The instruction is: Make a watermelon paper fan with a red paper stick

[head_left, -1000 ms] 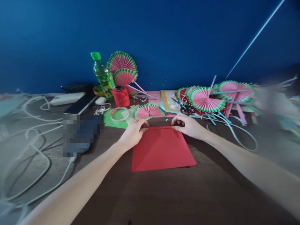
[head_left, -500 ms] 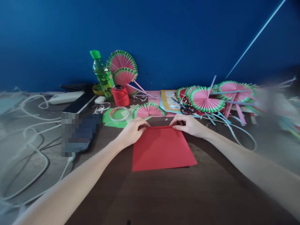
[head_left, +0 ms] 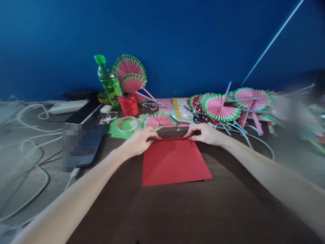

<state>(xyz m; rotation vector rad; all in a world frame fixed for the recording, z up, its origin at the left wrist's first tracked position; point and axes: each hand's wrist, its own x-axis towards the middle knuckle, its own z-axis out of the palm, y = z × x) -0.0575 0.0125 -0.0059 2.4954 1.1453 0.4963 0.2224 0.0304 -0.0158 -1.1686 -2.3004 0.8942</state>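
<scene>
A sheet of red paper lies on the dark table in front of me, with a narrow folded strip along its far edge. At the far left corner, my left hand pinches that edge between thumb and fingers. My right hand pinches the same edge near the far right corner. The near edge of the paper is slightly lifted at the right and throws a shadow. Just beyond the hands lies a pleated pink and green paper fan.
Left are a phone, white cables and a green bottle beside a red ribbon roll. A tape roll lies on green paper. Right, black scissors lie near several finished fans. A blue wall stands behind.
The view has shifted slightly, so everything sits a little further left. Both hands keep their pinch on the far edge of the paper, with little other movement.
</scene>
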